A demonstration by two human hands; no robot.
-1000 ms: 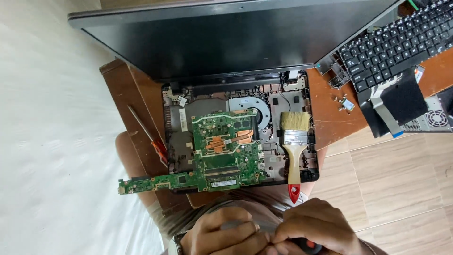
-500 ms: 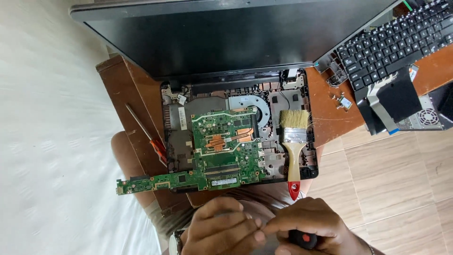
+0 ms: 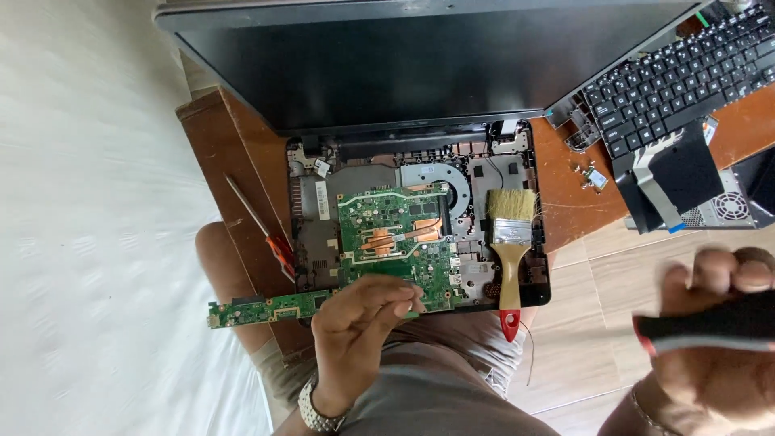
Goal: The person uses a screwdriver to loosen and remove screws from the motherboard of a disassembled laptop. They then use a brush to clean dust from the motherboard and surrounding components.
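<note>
Head view shows me the opened laptop base (image 3: 420, 234) with its green motherboard (image 3: 395, 250) lying long axis left-right. My left hand (image 3: 359, 323), fingers curled and pinching at its front edge, is nearer; my right hand (image 3: 718, 339) grips a black-handled screwdriver (image 3: 710, 323), well apart.

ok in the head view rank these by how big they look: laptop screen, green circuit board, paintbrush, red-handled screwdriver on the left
1. laptop screen, largest by far
2. green circuit board
3. paintbrush
4. red-handled screwdriver, thinnest; about as long as the paintbrush, so those two are close
</note>
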